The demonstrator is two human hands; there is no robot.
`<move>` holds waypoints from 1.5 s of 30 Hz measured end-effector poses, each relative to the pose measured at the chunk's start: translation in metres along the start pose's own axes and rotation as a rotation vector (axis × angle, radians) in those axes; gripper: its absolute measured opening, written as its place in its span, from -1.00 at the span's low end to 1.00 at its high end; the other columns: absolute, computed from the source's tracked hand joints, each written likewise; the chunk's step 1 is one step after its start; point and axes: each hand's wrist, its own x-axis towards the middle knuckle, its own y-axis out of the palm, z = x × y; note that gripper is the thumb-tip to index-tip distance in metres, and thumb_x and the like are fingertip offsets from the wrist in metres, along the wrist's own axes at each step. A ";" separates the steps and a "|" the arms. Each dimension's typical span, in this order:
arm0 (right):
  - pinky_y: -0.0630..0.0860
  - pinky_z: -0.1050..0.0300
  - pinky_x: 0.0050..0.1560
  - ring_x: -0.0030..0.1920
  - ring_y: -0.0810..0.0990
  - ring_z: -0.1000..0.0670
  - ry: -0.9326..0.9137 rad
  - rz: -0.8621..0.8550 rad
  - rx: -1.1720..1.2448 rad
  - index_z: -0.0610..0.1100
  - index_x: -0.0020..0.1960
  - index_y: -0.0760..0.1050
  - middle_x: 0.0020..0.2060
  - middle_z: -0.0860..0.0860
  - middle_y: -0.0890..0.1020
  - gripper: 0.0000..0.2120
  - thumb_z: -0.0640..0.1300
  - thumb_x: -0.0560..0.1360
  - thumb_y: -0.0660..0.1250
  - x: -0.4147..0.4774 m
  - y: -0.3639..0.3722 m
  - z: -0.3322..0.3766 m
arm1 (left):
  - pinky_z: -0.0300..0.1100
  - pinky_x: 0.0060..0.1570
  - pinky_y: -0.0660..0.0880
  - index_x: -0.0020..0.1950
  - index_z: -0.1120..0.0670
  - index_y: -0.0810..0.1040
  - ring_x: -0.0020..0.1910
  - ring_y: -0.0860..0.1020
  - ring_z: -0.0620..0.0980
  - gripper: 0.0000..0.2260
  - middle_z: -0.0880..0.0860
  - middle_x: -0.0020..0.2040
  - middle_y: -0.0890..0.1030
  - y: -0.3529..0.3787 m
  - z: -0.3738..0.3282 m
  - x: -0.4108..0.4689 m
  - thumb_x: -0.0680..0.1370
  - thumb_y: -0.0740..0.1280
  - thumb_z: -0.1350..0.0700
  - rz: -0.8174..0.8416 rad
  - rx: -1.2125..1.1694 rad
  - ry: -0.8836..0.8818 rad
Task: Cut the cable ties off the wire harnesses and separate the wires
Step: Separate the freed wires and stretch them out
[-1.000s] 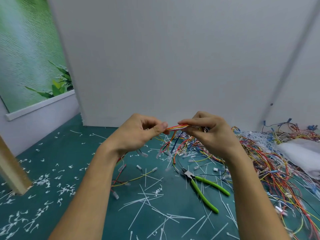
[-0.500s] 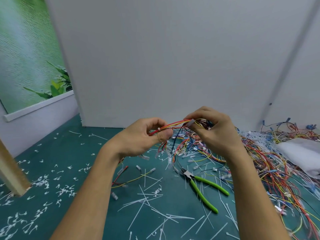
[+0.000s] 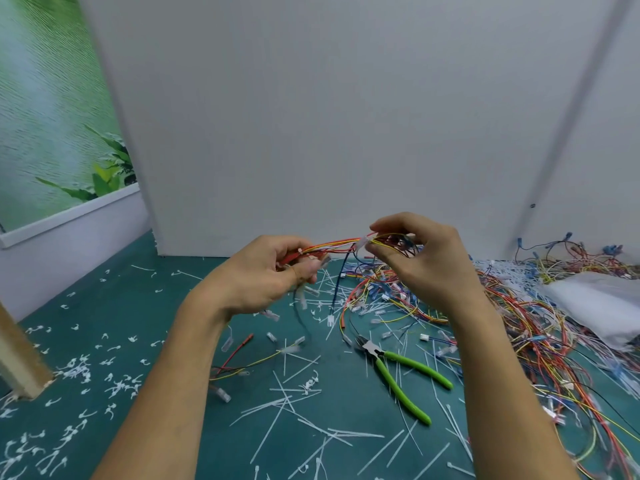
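Teal bench (image 3: 173, 358) strewn with white cut cable ties (image 3: 277, 407), and above it the red-and-yellow wire harness (image 3: 332, 244) stretches crosswise, left hand (image 3: 263, 278) gripping one end, right hand (image 3: 426, 268) fingers (image 3: 377, 249) pinching the other, green-handled cutters (image 3: 405, 375) nearer that hand.

2 hands (image 3: 256, 282) (image 3: 433, 268), 1 pr cutters (image 3: 372, 348)

Gripping wire harness (image 3: 332, 244) with left hand (image 3: 259, 278) and right hand (image 3: 433, 268); at five o'clock, green cutters (image 3: 415, 368).
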 end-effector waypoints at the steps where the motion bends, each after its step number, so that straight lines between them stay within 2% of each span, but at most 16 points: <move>1: 0.41 0.51 0.00 -0.04 0.65 0.23 -0.028 -0.016 -0.011 -0.15 0.07 0.69 -0.08 0.06 0.72 -0.81 -0.25 0.47 0.56 0.000 0.002 0.002 | -0.44 -0.09 0.48 0.13 -0.12 0.63 -0.09 0.63 -0.28 -0.84 -0.11 -0.07 0.71 0.000 -0.001 0.000 0.58 0.35 -0.07 -0.004 -0.054 0.004; 4: 0.47 0.39 0.05 -0.06 0.66 0.11 -0.138 -0.045 -0.044 -0.16 0.08 0.69 -0.08 0.02 0.72 -0.77 -0.31 0.44 0.56 0.001 0.008 0.007 | -0.23 0.11 0.55 0.13 -0.09 0.65 0.03 0.67 -0.17 -0.73 -0.09 -0.04 0.73 0.008 -0.008 0.002 0.53 0.34 -0.18 -0.051 -0.130 0.040; 5: 0.46 0.39 0.04 -0.05 0.66 0.06 -0.177 -0.054 -0.055 -0.17 0.08 0.69 -0.08 0.02 0.71 -0.76 -0.33 0.43 0.56 0.001 0.011 0.009 | -0.18 0.08 0.56 0.07 -0.09 0.66 -0.03 0.67 -0.17 -0.75 -0.09 -0.09 0.73 0.012 -0.010 0.003 0.54 0.32 -0.19 -0.073 -0.095 0.062; 7: 0.46 0.37 0.04 -0.03 0.65 0.00 -0.242 -0.072 -0.066 -0.18 0.10 0.68 -0.09 0.02 0.71 -0.74 -0.34 0.43 0.56 0.001 0.016 0.012 | -0.23 -0.09 0.54 0.00 -0.09 0.67 -0.19 0.64 -0.19 -0.82 -0.11 -0.21 0.70 0.019 -0.014 0.006 0.57 0.31 -0.11 -0.111 -0.053 0.098; 10: 0.53 0.24 0.10 0.02 0.65 -0.01 -0.279 -0.082 -0.010 -0.16 0.19 0.65 -0.05 0.05 0.70 -0.66 -0.31 0.45 0.56 0.001 0.014 0.011 | -0.27 -0.21 0.53 0.02 -0.07 0.69 -0.27 0.61 -0.16 -0.89 -0.08 -0.25 0.68 0.018 -0.015 0.005 0.59 0.36 0.02 -0.146 -0.053 0.144; 14: 0.44 0.30 0.25 0.21 0.59 0.11 -0.095 0.005 0.008 0.01 0.42 0.47 0.15 0.11 0.65 -0.44 -0.12 0.48 0.56 0.002 0.000 -0.003 | -0.07 -0.15 0.55 -0.05 -0.09 0.69 -0.28 0.60 -0.11 -0.88 -0.03 -0.27 0.66 0.009 -0.012 0.002 0.56 0.35 -0.02 -0.186 -0.084 0.159; 17: 0.44 0.23 0.29 0.28 0.56 0.19 0.063 0.064 0.054 0.12 0.44 0.41 0.20 0.21 0.63 -0.45 0.02 0.51 0.51 -0.001 -0.010 -0.015 | 0.02 -0.16 0.53 -0.08 -0.02 0.67 -0.27 0.57 -0.07 -0.83 0.02 -0.29 0.63 0.001 -0.007 0.001 0.56 0.31 -0.03 -0.192 -0.126 0.140; 19: 0.55 0.22 0.22 0.20 0.64 0.17 0.158 0.106 0.189 0.11 0.37 0.50 0.12 0.23 0.67 -0.55 0.09 0.50 0.49 -0.002 -0.010 -0.017 | 0.03 -0.14 0.53 -0.07 0.05 0.64 -0.26 0.57 -0.04 -0.80 0.09 -0.28 0.61 -0.002 -0.004 0.001 0.60 0.28 0.00 -0.180 -0.123 0.130; 21: 0.65 0.19 -0.01 -0.02 0.74 0.05 0.241 0.106 0.363 0.04 0.27 0.58 0.03 0.13 0.72 -0.60 0.09 0.47 0.50 -0.002 -0.008 -0.015 | -0.05 -0.16 0.54 -0.06 0.09 0.61 -0.28 0.55 -0.04 -0.79 0.12 -0.28 0.58 -0.003 -0.003 0.002 0.63 0.24 0.03 -0.173 -0.154 0.111; 24: 0.60 0.18 -0.29 -0.28 0.72 -0.07 0.314 0.083 0.548 -0.02 0.12 0.68 -0.13 -0.10 0.76 -0.62 0.08 0.37 0.59 0.000 -0.008 -0.011 | -0.22 -0.17 0.53 -0.07 0.10 0.59 -0.30 0.54 -0.07 -0.77 0.07 -0.27 0.57 -0.004 -0.001 0.002 0.68 0.19 0.09 -0.183 -0.218 0.082; 27: 0.53 0.23 -0.39 -0.37 0.68 -0.05 0.395 0.158 0.697 -0.04 0.03 0.72 -0.12 -0.18 0.76 -0.61 0.13 0.30 0.63 -0.002 -0.011 -0.012 | -0.11 -0.08 0.54 -0.04 0.13 0.61 -0.22 0.55 -0.04 -0.73 0.06 -0.18 0.62 -0.004 0.001 0.004 0.69 0.17 0.07 -0.202 -0.264 0.032; 30: 0.49 0.26 -0.48 -0.46 0.65 -0.02 0.426 0.190 0.795 -0.05 -0.04 0.74 -0.10 -0.24 0.75 -0.70 0.11 0.35 0.58 -0.001 -0.012 -0.015 | -0.14 -0.11 0.57 -0.05 0.10 0.61 -0.19 0.59 -0.02 -0.71 0.00 -0.19 0.69 -0.004 0.001 0.004 0.69 0.15 0.05 -0.202 -0.333 -0.014; 35: 0.43 0.30 -0.56 -0.49 0.64 0.03 0.490 0.164 0.910 -0.08 -0.07 0.76 -0.19 -0.18 0.74 -0.81 -0.02 0.50 0.41 0.000 -0.011 -0.022 | -0.07 -0.20 0.51 -0.06 0.09 0.62 -0.31 0.53 0.00 -0.71 0.02 -0.30 0.58 -0.002 0.001 0.006 0.70 0.16 0.05 -0.212 -0.372 -0.022; 37: 0.40 0.30 -0.58 -0.47 0.64 0.03 0.520 0.183 0.952 -0.09 -0.04 0.76 -0.13 -0.20 0.75 -0.77 -0.04 0.55 0.34 0.001 -0.012 -0.026 | -0.12 -0.24 0.50 -0.06 0.12 0.61 -0.34 0.51 -0.01 -0.71 -0.01 -0.33 0.52 -0.002 0.003 0.008 0.70 0.16 0.07 -0.233 -0.381 -0.023; 41: 0.45 0.29 -0.50 -0.39 0.64 0.01 0.580 0.210 1.024 -0.28 0.15 0.64 0.09 -0.34 0.69 -0.69 -0.12 0.67 0.20 0.001 -0.021 -0.039 | -0.26 -0.30 0.49 -0.05 0.12 0.62 -0.36 0.47 -0.04 -0.71 -0.05 -0.36 0.46 -0.007 0.009 0.010 0.70 0.16 0.07 -0.319 -0.388 -0.024; 45: 0.53 0.26 -0.38 -0.34 0.62 0.02 0.596 0.222 0.989 -0.29 0.16 0.64 0.10 -0.35 0.68 -0.70 -0.12 0.59 0.29 -0.002 -0.027 -0.044 | -0.29 -0.32 0.46 -0.03 0.16 0.60 -0.36 0.45 -0.03 -0.72 -0.01 -0.34 0.42 -0.015 0.018 0.009 0.71 0.16 0.07 -0.375 -0.360 -0.027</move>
